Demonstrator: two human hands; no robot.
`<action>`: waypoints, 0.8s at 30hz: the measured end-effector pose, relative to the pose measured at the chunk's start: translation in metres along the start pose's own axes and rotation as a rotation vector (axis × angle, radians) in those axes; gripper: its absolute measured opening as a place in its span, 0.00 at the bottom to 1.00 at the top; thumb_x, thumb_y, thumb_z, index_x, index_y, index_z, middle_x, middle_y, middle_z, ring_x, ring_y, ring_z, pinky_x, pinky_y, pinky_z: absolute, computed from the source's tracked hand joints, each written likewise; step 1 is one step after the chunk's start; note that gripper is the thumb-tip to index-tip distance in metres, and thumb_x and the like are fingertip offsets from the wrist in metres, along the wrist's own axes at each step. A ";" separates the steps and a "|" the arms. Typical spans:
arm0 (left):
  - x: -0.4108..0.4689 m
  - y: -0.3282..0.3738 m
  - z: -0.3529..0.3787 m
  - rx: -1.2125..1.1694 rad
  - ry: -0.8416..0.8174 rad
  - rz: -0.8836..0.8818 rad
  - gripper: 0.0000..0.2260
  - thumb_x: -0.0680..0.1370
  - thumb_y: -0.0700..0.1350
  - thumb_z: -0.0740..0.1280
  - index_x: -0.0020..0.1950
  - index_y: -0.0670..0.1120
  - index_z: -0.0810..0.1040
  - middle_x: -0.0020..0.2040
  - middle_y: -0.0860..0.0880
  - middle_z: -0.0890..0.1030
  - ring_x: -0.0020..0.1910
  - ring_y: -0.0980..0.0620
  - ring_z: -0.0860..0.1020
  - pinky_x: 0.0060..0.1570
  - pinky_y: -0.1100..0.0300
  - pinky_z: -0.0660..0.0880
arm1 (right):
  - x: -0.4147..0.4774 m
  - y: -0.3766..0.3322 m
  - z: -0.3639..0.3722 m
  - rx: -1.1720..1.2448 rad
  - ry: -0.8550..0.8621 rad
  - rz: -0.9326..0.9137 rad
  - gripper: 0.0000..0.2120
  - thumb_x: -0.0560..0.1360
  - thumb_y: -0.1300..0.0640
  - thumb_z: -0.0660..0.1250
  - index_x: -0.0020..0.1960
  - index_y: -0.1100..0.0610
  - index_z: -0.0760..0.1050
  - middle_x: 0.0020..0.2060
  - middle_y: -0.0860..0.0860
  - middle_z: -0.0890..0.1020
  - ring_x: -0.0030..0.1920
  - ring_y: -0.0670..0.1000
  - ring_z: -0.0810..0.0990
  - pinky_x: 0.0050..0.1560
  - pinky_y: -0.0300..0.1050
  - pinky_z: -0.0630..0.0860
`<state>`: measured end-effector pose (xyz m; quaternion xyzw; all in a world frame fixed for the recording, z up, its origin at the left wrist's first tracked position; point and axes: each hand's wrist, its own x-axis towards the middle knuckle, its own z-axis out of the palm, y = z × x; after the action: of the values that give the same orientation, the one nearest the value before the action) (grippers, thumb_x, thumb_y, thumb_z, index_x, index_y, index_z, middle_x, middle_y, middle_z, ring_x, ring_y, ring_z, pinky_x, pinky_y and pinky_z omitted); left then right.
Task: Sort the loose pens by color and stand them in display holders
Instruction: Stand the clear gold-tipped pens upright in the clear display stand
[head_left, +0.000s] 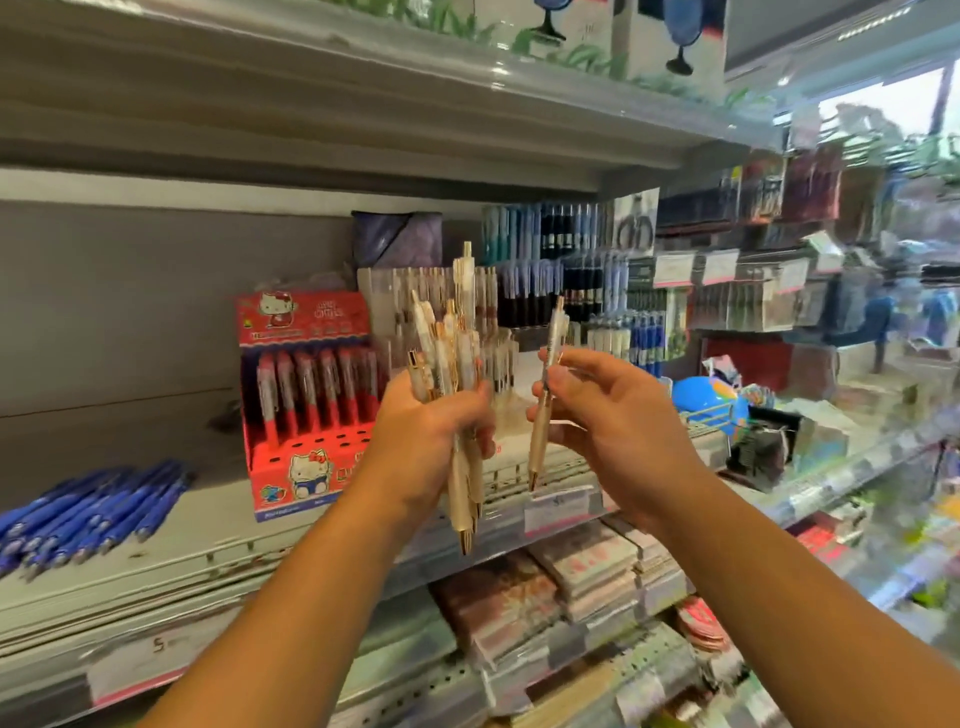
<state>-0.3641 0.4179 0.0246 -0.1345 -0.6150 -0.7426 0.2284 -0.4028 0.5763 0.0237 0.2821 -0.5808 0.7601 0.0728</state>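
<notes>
My left hand (434, 431) grips a bunch of cream and gold pens (452, 358), tips pointing down, in front of the shelf. Beside it, my right hand (597, 410) pinches one cream pen (545, 400) upright between thumb and fingers, a little apart from the bunch. Behind both hands stands a clear display holder (410, 296) with several similar pale pens. A pile of loose blue pens (88, 514) lies on the shelf at the far left. A red display holder (306, 395) with red and white pens stands left of my hands.
Racks of blue and dark pens (561, 265) fill the shelf to the right. Below the shelf edge (550, 506) lie stacked packets (545, 587). A blue ball-like item (701, 400) and small boxes sit at the right.
</notes>
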 end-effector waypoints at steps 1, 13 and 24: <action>0.007 -0.004 0.002 0.005 0.003 0.013 0.16 0.64 0.35 0.69 0.32 0.58 0.83 0.28 0.50 0.79 0.27 0.53 0.78 0.29 0.56 0.76 | 0.009 0.003 -0.003 -0.020 -0.010 -0.020 0.06 0.79 0.60 0.66 0.53 0.51 0.78 0.40 0.52 0.85 0.43 0.54 0.86 0.40 0.42 0.80; 0.109 -0.043 -0.011 0.131 0.141 0.125 0.09 0.66 0.36 0.69 0.41 0.47 0.80 0.33 0.48 0.78 0.31 0.51 0.77 0.33 0.55 0.75 | 0.149 0.063 -0.041 -0.195 -0.001 -0.225 0.22 0.79 0.63 0.66 0.66 0.43 0.67 0.42 0.54 0.83 0.44 0.51 0.85 0.38 0.44 0.83; 0.108 -0.076 -0.004 0.320 0.411 0.093 0.13 0.66 0.42 0.72 0.49 0.44 0.79 0.35 0.46 0.80 0.35 0.46 0.79 0.37 0.49 0.76 | 0.212 0.137 -0.059 -0.381 -0.115 -0.284 0.23 0.78 0.59 0.68 0.62 0.36 0.65 0.39 0.47 0.79 0.38 0.48 0.83 0.38 0.54 0.83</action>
<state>-0.4956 0.4061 0.0108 0.0289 -0.6585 -0.6365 0.4005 -0.6590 0.5417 0.0078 0.3850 -0.6714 0.6017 0.1975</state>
